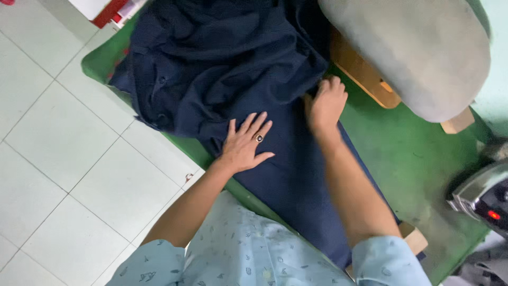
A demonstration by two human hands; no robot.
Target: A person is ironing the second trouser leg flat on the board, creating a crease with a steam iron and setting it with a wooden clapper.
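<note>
On the green board (pixel 418 153), a navy garment (pixel 238 79) lies partly flat along its length and bunched in a heap at the far end, spilling toward the floor (pixel 58 153). Left hand (pixel 244 144), ringed, rests open and flat on the cloth, gripping nothing. Right hand (pixel 326 103) has its fingers curled at the cloth's edge, seemingly pinching a fold, though the grasp is partly hidden. Risk noted: the heaped portion overhangs the board edge and its weight could drag the garment onto the tiles. An iron (pixel 484 204) with a red light showing stands near the right elbow; a careless sweep could strike it. A grey padded form (pixel 418 53) sits on wooden supports beyond. White tiled floor.
</note>
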